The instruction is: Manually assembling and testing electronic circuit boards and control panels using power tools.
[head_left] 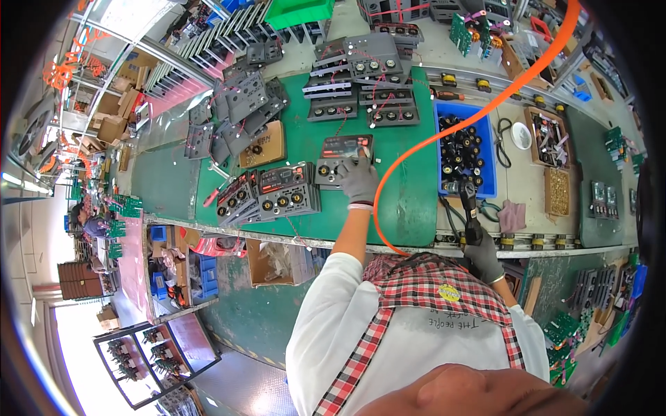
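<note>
My left hand [359, 180], in a grey glove, bends its fingers over the right part of a dark grey control panel [329, 173] lying on the green mat [409, 197]. It covers some of the panel's knobs. My right hand [484, 258], gloved too, is closed around the grip of a black power driver [471, 211]. The tool's metal head reaches the near edge of a blue bin [435, 128], which contains many black knobs [461, 145]. Left of my left hand, more panels with round knobs [284, 197] stand in a leaning row.
An orange hose [479, 111] arcs between my hands. Dark housings [243, 104] and stacked panels [374, 59] lie beyond. Pliers [491, 210], scissors [504, 142] and a tray of small brass parts [557, 191] sit at right. A wrench [220, 171] lies left, near a brown box [263, 145].
</note>
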